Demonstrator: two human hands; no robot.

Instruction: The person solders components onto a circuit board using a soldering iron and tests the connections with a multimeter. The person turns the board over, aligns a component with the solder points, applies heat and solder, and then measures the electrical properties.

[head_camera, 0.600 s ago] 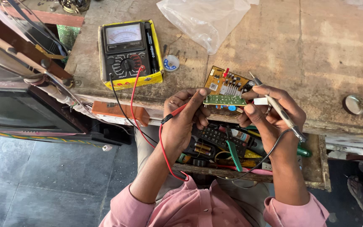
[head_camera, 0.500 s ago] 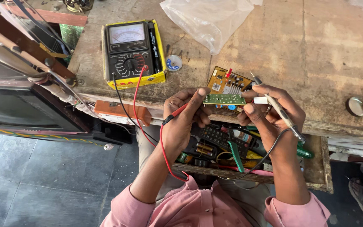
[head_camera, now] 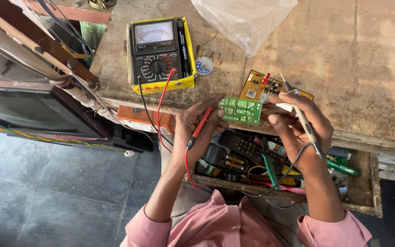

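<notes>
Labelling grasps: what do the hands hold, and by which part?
Left hand: red probe by its shaft, and green circuit board at its left edge. Right hand: black probe by its shaft, board's right edge.

bench right (head_camera: 371, 68) – bare | left – multimeter (head_camera: 161, 55), plastic bag (head_camera: 245, 20)

circuit board (head_camera: 240, 110) green | probe (head_camera: 201, 126) red | multimeter (head_camera: 161, 55) yellow-black

Small green circuit board (head_camera: 241, 110) held level between both hands, beside a red probe (head_camera: 201, 126).
</notes>
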